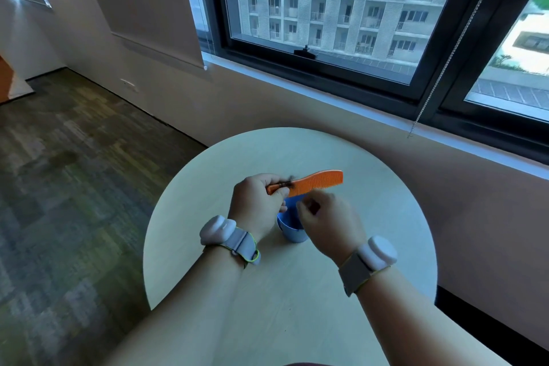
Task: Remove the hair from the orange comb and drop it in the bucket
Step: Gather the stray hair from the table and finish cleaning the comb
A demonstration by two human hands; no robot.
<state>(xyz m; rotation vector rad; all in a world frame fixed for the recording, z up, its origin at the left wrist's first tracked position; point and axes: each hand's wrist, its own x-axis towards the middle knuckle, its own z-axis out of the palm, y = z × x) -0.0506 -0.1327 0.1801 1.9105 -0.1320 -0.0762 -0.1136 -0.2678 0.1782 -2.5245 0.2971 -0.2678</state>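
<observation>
Left hand gripped stiff orange comb by handle; hair light, wispy, pinch at clump. Right hand over bucket, blurred, fingers seemingly pinched, contents unclear.

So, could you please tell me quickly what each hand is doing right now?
Left hand: closed on the orange comb at its handle end.
Right hand: fingers curled above the blue bucket; any hair held cannot be told.

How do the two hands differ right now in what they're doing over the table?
The left hand is closed around the flat orange plastic comb at its handle end, beside the dark hair tuft; the right hand looks empty, fingers curled and motion-blurred. The left sits beside the small blue bucket, the right partly covers it. Both wear white wrist devices.
</observation>
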